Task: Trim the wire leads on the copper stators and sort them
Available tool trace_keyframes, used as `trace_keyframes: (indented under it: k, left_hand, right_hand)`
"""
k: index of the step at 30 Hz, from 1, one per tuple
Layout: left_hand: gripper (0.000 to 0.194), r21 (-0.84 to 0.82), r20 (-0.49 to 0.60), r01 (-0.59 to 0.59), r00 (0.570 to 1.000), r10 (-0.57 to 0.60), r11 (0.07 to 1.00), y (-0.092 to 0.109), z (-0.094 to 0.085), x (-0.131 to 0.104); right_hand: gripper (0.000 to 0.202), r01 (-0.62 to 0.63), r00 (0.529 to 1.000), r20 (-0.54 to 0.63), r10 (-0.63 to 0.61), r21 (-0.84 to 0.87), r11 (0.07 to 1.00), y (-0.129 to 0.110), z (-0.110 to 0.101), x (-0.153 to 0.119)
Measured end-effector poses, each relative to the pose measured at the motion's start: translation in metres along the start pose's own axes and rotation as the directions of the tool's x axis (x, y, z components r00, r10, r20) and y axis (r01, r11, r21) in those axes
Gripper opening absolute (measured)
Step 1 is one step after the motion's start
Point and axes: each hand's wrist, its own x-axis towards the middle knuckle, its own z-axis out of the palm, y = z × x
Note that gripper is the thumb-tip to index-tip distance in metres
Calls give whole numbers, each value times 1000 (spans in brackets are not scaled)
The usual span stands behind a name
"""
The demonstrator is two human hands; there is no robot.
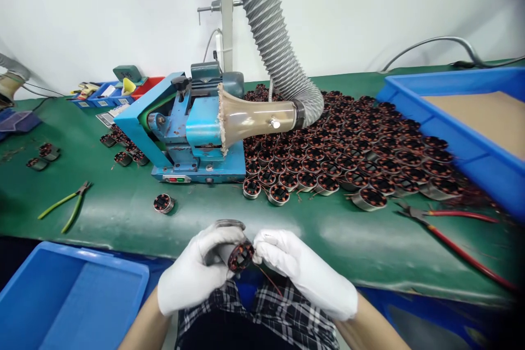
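Note:
My left hand (194, 270), in a white glove, is wrapped round a metal motor stator (240, 256) with copper windings, its wound face turned up toward me. On the stator's right side, my right hand (287, 257), also gloved, has its fingers pinched at the rim, where thin copper wires hang down. Whether a wire lies between those fingertips is too small to tell. A single stator (163, 203) stands on the green table (205, 213) beyond my left hand. Many more stators (315, 167) stand packed together at the back right.
A blue belt machine (205, 126) with a grey hose (279, 38) stands behind my hands. Green-handled pliers (74, 205) lie left, red-handled pliers (455, 240) right. Blue trays are at the lower left (74, 295) and right edge (459, 126). Small bins (112, 99) sit at the back left.

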Motion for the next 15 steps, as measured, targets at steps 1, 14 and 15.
trace_keyframes:
  k: [1,14,15]
  left_hand:
    - [35,-50,37,8,999,-6,999,1,-1,1]
    - [37,287,-141,77,989,-37,955,-12,31,-8]
    - [35,250,-128,111,988,-80,962,-13,33,-8]
  right_hand:
    - [30,0,1000,-13,-1,-65,998,1,1,-1]
    - [27,-43,970,-231,-79,-481,876,20,10,-6]
    - [27,-45,969,-237,-77,-470,882,23,10,-5]
